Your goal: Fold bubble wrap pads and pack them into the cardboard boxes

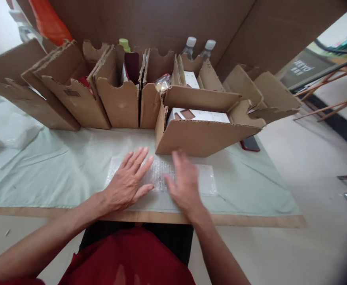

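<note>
A clear bubble-wrap bag (159, 176) lies flat on the pale green cloth, close to the table's front edge. My left hand (128, 180) rests on its left part with the fingers stretched out and the thumb apart. Over the bag's right part is my right hand (183, 182), smeared by motion, its fingers extended and thumb spread. Neither hand grips anything. Just beyond my right fingertips stands a cardboard box (203, 136) that holds a white box with brown markings (201, 115).
Several open cardboard holders (118, 103) line the back, some with packets inside. Two clear bottles with white caps (191, 42) stand behind them. More bubble wrap (11, 122) is heaped at the left. A dark phone (250, 143) lies near the table's right edge.
</note>
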Demonstrator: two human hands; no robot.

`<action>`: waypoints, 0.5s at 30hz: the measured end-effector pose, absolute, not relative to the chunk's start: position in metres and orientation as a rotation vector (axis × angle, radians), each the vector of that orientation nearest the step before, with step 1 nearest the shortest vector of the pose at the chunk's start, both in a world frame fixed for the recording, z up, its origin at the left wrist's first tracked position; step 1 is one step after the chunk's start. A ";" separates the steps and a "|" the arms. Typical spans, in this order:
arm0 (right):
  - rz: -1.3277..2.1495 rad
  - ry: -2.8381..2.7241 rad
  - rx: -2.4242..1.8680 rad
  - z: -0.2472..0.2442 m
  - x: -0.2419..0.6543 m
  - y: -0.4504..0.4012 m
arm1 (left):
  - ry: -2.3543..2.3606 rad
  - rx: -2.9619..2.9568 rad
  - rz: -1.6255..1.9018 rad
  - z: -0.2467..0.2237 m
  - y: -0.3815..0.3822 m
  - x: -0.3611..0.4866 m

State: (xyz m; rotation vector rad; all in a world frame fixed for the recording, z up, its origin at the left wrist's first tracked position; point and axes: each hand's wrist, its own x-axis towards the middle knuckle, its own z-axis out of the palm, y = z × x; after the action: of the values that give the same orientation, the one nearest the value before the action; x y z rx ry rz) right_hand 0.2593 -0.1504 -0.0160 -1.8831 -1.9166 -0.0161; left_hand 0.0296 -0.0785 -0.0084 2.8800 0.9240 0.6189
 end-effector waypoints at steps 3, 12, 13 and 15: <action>0.180 -2.159 -1.883 -0.027 0.222 -0.134 | 0.927 2.890 0.376 -0.033 -0.075 0.041; -0.024 -2.120 -2.106 -0.043 0.291 -0.173 | 1.148 2.845 0.224 -0.042 -0.070 -0.003; -0.061 -2.085 -2.153 -0.044 0.301 -0.178 | 1.184 2.834 0.231 -0.042 -0.071 -0.007; -0.117 -1.997 -2.249 -0.047 0.322 -0.188 | 1.255 2.814 0.245 -0.044 -0.072 -0.013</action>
State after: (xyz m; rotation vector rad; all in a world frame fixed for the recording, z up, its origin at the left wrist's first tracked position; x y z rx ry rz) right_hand 0.3224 -0.1878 -0.0470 -2.2487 -1.9970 -0.1168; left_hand -0.0125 -0.0720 -0.0437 2.8143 1.2546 0.2446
